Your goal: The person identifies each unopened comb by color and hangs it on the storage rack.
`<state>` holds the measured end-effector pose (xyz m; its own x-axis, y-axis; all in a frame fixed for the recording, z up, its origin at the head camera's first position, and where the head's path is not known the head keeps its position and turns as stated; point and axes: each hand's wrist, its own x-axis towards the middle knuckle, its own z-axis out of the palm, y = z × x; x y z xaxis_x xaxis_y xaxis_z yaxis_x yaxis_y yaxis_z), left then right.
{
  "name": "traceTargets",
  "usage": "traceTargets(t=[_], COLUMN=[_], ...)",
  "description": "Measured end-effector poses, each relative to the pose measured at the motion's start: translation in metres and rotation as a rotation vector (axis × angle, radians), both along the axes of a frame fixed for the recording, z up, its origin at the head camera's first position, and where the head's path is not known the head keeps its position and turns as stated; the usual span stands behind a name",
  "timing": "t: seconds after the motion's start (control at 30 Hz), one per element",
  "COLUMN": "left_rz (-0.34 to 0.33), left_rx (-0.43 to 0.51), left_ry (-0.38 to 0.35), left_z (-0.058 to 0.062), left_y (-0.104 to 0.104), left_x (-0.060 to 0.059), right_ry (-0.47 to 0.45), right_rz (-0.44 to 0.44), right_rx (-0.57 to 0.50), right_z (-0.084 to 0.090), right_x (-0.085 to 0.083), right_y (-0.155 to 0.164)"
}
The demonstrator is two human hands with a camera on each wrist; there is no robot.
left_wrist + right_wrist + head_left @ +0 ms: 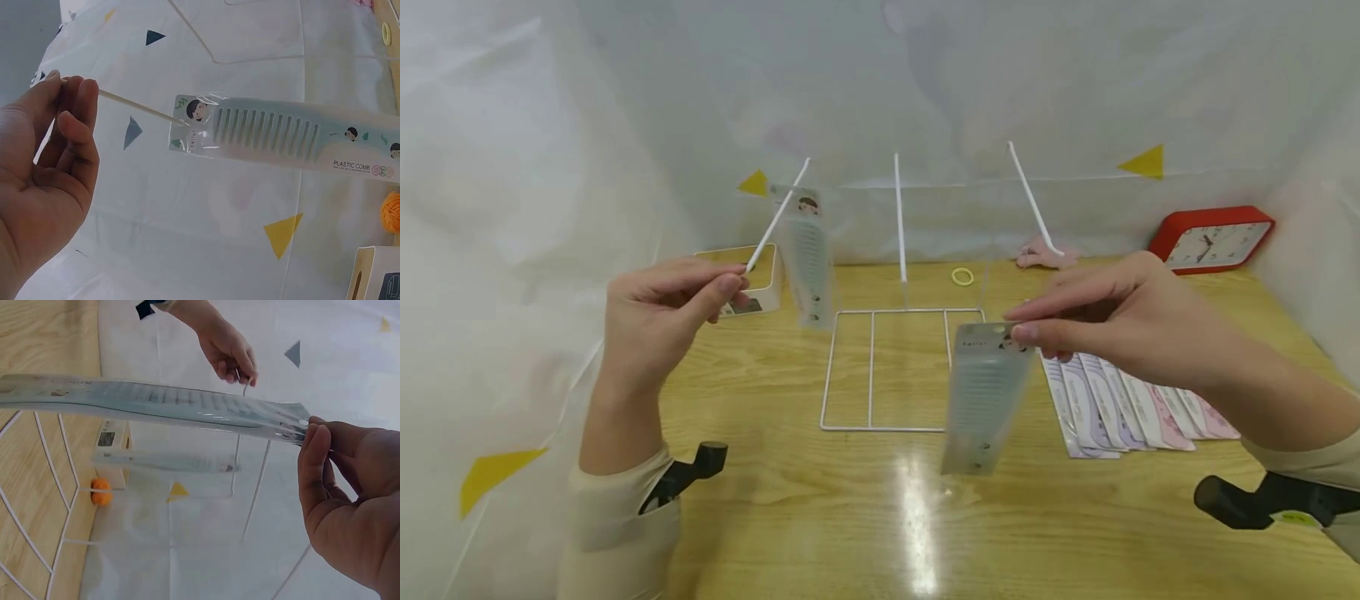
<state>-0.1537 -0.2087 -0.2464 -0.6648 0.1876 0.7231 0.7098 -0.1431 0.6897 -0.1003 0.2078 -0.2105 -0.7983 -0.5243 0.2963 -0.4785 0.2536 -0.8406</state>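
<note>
My left hand (735, 278) pinches the free tip of the left white rod (781, 210) of a wire rack (848, 372). A packaged pale-green plastic comb (808, 254) hangs on that rod; the left wrist view shows the rod (137, 109) passing through the hole at the top of the comb's package (287, 134), beyond my fingers (70, 87). My right hand (1017, 325) pinches the top of a second packaged comb (985, 396), which hangs above the rack's front right corner. In the right wrist view, my fingertips (310, 432) grip that package (156, 403) by its end.
The rack has a middle rod (898, 217) and a right rod (1033, 200), both bare. Several more packaged combs (1135, 408) lie fanned on the wooden table at right. At the back stand a red clock (1213, 237), a yellow ring (962, 276) and a white box (752, 283).
</note>
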Motion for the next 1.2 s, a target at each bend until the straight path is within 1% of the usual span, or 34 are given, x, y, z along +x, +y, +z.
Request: traceTargets(t=[0.03,0.1,0.13,0.17,0.2,0.3,0.37,0.4,0.43,0.47,0.57,0.63,0.73,0.83,0.93,1.0,1.1,1.2], left_rz=[-0.002,-0.028,-0.041,-0.049,-0.055,-0.067,-0.059,-0.056,-0.052,-0.045,-0.020,-0.017,-0.042,-0.071,-0.087,-0.085,-0.071,-0.042], left_rx=[0.002,0.011,0.017,0.018,0.017,0.017,0.016,0.019,0.021,0.023,0.026,0.024,0.028,0.034,0.064,0.093,0.136,0.166], left_ry=[-0.003,-0.002,0.000,0.005,0.008,0.008,-0.001,-0.010,-0.017,-0.021,-0.018,-0.005,0.014,0.017,0.007,0.002,-0.002,0.000], left_z=[0.000,0.000,0.001,0.001,0.001,0.004,0.003,0.003,0.003,0.004,0.007,0.011,0.014,0.013,0.010,0.010,0.012,0.015], left_y=[0.000,-0.001,-0.001,-0.002,-0.002,-0.007,-0.009,-0.010,-0.011,-0.012,-0.014,-0.015,-0.016,-0.018,-0.021,-0.022,-0.025,-0.027], left_x=[-0.001,-0.002,-0.003,-0.004,-0.004,-0.003,-0.001,0.000,0.001,0.002,0.003,0.002,0.001,0.002,0.005,0.007,0.012,0.016], right_ry=[0.023,0.052,0.045,0.027,0.016,-0.076,-0.132,-0.146,-0.172,-0.182,-0.187,-0.174,-0.160,-0.189,-0.226,-0.231,-0.229,-0.235], right_rz=[-0.006,0.002,0.018,0.054,0.108,0.165,0.184,0.183,0.154,0.154,0.155,0.156,0.175,0.206,0.235,0.246,0.258,0.253], right_rx=[0.049,0.125,0.145,0.143,0.159,0.213,0.252,0.279,0.284,0.300,0.304,0.300,0.294,0.269,0.237,0.220,0.204,0.182], right_z=[0.004,0.013,0.017,0.021,0.024,0.037,0.046,0.049,0.053,0.056,0.062,0.066,0.071,0.073,0.071,0.067,0.062,0.059], right_x=[0.003,0.005,0.005,0.004,0.000,-0.004,-0.007,-0.008,-0.007,-0.009,-0.016,-0.021,-0.029,-0.036,-0.043,-0.048,-0.055,-0.061], right_y=[-0.006,-0.018,-0.024,-0.030,-0.033,-0.054,-0.070,-0.078,-0.087,-0.095,-0.118,-0.131,-0.148,-0.163,-0.175,-0.182,-0.190,-0.197])
